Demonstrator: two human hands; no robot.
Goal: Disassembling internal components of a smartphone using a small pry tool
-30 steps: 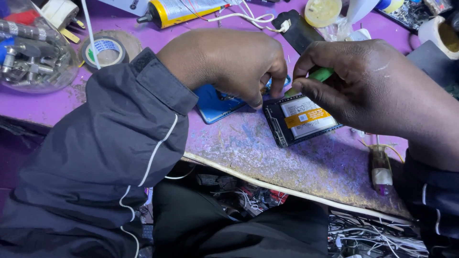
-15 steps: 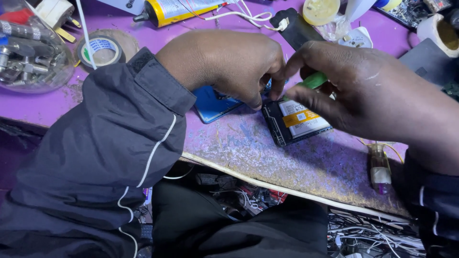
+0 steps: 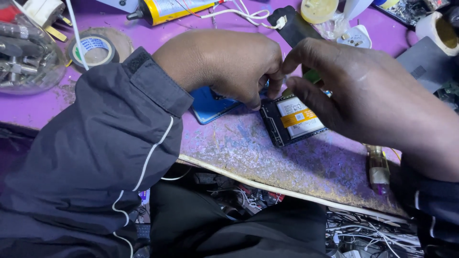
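Observation:
An opened phone [image 3: 292,120], its battery with a white and orange label showing, lies on the purple table [image 3: 239,143]. My left hand [image 3: 224,64] curls over a blue back cover [image 3: 209,108], its fingertips pinched at the phone's upper left corner. My right hand [image 3: 368,95] arches over the phone's upper end and grips a green-handled tool [image 3: 313,75]; only a sliver of the handle shows. The tool's tip is hidden between the two hands.
At the back left stand a clear jar of metal tools [image 3: 24,52], a tape roll [image 3: 95,50] and a yellow glue tube [image 3: 172,8]. A small bottle [image 3: 377,167] lies near the worn front edge [image 3: 287,187]. Tangled wires [image 3: 363,229] hang below.
My right hand has closed in over the phone's upper end, hiding more of the green tool. My left hand stays pinched at the phone's corner. The phone has not shifted.

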